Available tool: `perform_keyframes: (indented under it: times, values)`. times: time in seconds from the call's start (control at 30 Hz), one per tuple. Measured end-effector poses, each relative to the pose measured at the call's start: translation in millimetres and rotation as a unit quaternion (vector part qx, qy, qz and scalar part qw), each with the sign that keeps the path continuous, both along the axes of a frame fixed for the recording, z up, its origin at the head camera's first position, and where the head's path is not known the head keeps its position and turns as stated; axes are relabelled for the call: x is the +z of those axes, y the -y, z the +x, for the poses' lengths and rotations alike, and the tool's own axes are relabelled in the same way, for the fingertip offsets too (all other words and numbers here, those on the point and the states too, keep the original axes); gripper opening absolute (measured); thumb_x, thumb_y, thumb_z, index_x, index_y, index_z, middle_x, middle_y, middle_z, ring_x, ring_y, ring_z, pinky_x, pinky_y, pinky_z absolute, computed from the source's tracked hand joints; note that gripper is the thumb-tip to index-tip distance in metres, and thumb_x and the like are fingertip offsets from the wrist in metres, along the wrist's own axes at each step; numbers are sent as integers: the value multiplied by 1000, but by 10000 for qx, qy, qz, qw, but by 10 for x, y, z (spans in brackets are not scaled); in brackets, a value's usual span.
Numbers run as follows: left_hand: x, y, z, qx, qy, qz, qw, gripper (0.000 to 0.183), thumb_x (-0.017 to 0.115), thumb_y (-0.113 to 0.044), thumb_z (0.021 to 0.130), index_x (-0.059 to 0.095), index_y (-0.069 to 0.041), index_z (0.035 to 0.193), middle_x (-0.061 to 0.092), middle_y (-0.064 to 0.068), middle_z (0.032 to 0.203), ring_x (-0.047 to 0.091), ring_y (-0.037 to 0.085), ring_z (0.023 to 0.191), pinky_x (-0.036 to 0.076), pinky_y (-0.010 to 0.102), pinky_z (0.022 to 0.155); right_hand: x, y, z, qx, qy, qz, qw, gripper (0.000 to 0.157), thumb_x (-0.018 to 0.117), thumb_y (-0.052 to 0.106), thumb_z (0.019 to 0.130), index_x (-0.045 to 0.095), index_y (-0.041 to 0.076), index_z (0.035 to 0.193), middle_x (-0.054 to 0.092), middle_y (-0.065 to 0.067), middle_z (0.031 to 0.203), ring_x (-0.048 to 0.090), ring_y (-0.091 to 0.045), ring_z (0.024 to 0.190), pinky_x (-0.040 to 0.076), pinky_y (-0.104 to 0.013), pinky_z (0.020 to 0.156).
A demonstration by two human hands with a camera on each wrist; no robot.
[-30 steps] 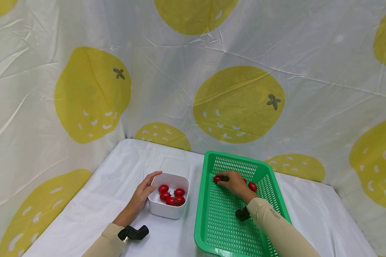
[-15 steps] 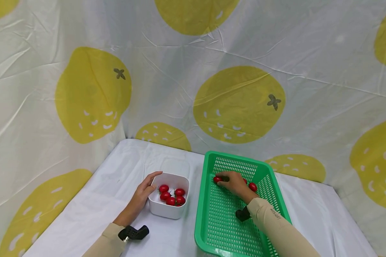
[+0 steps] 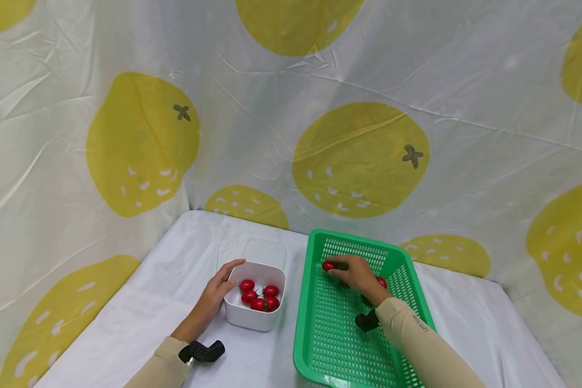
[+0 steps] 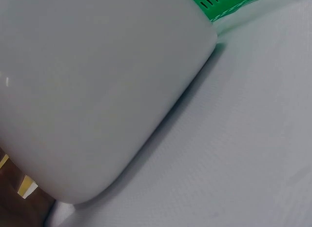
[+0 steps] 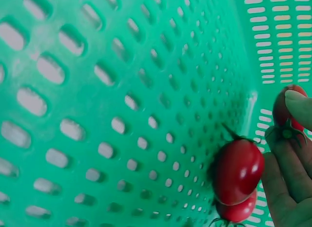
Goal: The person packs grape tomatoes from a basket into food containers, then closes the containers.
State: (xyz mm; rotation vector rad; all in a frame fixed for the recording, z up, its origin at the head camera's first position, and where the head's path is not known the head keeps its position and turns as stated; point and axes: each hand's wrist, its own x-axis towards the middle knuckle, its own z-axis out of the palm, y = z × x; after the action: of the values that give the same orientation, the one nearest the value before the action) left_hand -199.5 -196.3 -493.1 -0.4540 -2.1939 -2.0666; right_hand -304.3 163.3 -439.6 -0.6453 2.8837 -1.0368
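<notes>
In the head view my left hand [image 3: 213,295] rests against the left side of a white square container [image 3: 252,320], index finger and thumb spread at its rim. Several cherry tomatoes [image 3: 248,296] with green stems lie inside it. My right hand [image 3: 358,274] is in the far part of a green basket [image 3: 300,334]. Its thumb and fingers pinch a red cherry tomato [image 5: 282,107], stem end towards the palm. Close beside those fingers, another tomato [image 5: 239,171] overlaps one more tomato [image 5: 238,207] in the right wrist view. My right hand partly hides the tomatoes in the basket.
Both containers stand on a white cloth [image 3: 174,293], side by side with a narrow gap between them. The basket has slotted walls and a raised green rim. A lemon-print curtain [image 3: 252,134] hangs behind and to the left.
My right hand has shifted slightly to the right and away from me, its pinched tomato now a little higher in view. A tomato beneath the hand has come into sight. The left hand stays put.
</notes>
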Motion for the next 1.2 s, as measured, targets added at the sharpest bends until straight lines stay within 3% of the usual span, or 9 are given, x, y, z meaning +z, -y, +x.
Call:
perform_keyframes:
  times: [0.23, 0.37, 0.53, 0.73, 1.0, 1.2]
  values:
    - [17, 5, 11, 2, 19, -12, 10000, 46, 36, -11, 100, 41, -21, 144, 33, 4, 154, 11, 28, 147, 5, 62, 113, 100, 30, 88, 121, -190, 13, 9997, 34, 73, 20, 86, 69, 12, 120, 71, -6, 110, 67, -20, 96, 55, -38, 78]
    - [2, 17, -13, -54, -162, 42, 9998, 45, 36, -10, 100, 40, -17, 144, 33, 8, 153, 13, 28, 146, 6, 61, 114, 153, 48, 146, 191, -175, -47, 9997, 36, 72, 22, 87, 68, 16, 122, 70, -3, 112, 67, -18, 98, 55, -37, 79]
    - [-16, 12, -21, -62, -307, 85, 9995, 45, 37, -7, 99, 40, -10, 144, 34, 13, 152, 13, 32, 145, 6, 59, 114, 223, 62, 231, 177, -112, -134, 9997, 36, 71, 22, 88, 67, 17, 124, 70, -4, 113, 67, -19, 96, 55, -33, 72]
    - [-17, 4, -13, -32, -259, 61, 9996, 45, 37, -8, 99, 40, -13, 144, 33, 12, 152, 12, 31, 146, 6, 60, 114, 328, 95, 349, 112, 42, -403, 9991, 34, 69, 23, 90, 67, 18, 123, 70, -2, 111, 67, -17, 95, 54, -28, 62]
    - [-5, 4, -2, -95, -278, 97, 9995, 45, 37, -8, 99, 40, -13, 144, 35, 10, 152, 14, 29, 145, 6, 60, 114, 454, 185, 458, 281, -594, -304, 9974, 32, 70, 26, 89, 69, 20, 120, 70, 1, 110, 67, -17, 95, 50, -28, 60]
    - [-9, 0, 0, -42, -273, 60, 9996, 45, 37, -9, 100, 40, -13, 144, 34, 11, 152, 13, 32, 145, 5, 62, 113, 508, 318, 521, 425, -797, -633, 9939, 30, 72, 21, 87, 71, 19, 117, 72, 4, 108, 68, -15, 99, 55, -35, 75]
